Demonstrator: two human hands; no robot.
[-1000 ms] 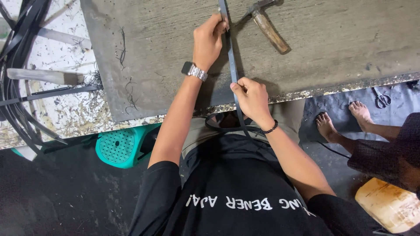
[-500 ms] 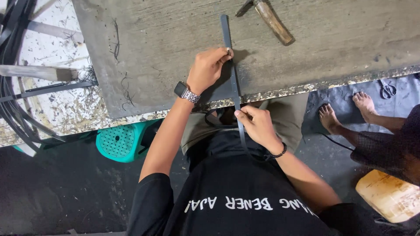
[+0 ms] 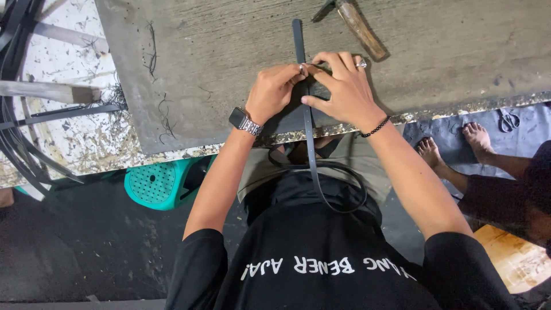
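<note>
I have both hands together on the dark strap [image 3: 310,132], which lies on the grey bench [image 3: 459,51] running from its near edge straight toward the far side, its free end past my knuckles and the rest dropping over the near edge into a loop at my lap. My left hand [image 3: 275,92] is pinched shut on the strap from the left; my right hand [image 3: 341,86] lies over it from the right, thumb and forefinger meeting the left ones at a small bright fitting — too small for me to tell what it is.

To do this step well, I judge the strap should stay flat and straight on the bench, with both pinches close to the fitting so it cannot twist.

For room: the near edge sits right under my wrists, so pulling back has little support. The hammer [image 3: 359,26] lies near, off to the far right of my right hand — sideways moves there are tight. Leftward the bench is bare up to its left edge. A person's bare feet [image 3: 453,146] stand below the bench at right.
</note>
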